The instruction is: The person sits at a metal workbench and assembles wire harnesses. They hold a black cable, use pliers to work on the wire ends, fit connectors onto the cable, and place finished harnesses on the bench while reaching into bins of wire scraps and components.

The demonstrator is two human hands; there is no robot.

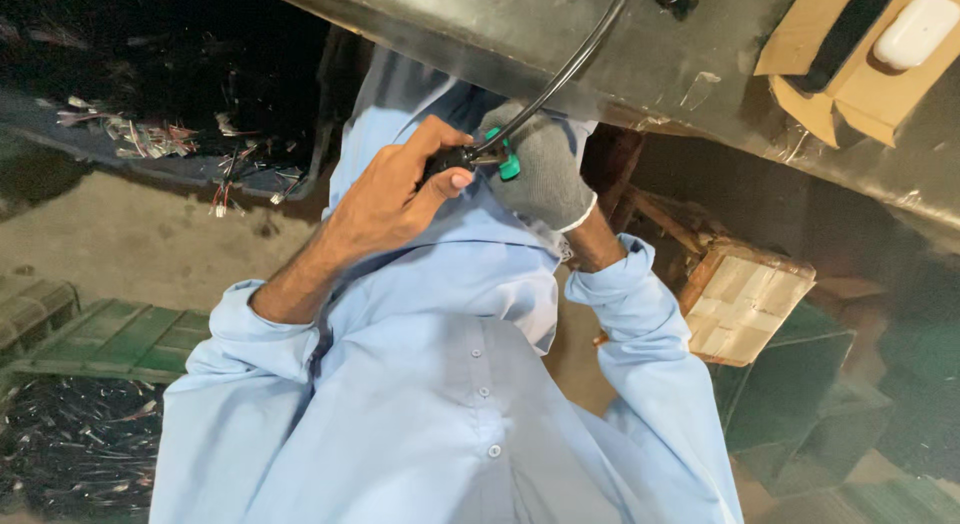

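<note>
Your bare left hand (pixel 395 189) pinches the black cable (pixel 560 79) end to steady it — your gloved right hand (pixel 540 169) closes round the green-handled tool (pixel 505 159) there

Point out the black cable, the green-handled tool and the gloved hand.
black cable (pixel 570 69), head view, middle of its curved run.
green-handled tool (pixel 508 164), head view, on the green handle tip.
gloved hand (pixel 545 179), head view, back of the grey glove.

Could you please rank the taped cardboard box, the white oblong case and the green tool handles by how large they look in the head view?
1. Taped cardboard box
2. White oblong case
3. Green tool handles, partly hidden by the hands, so unsure.
</note>
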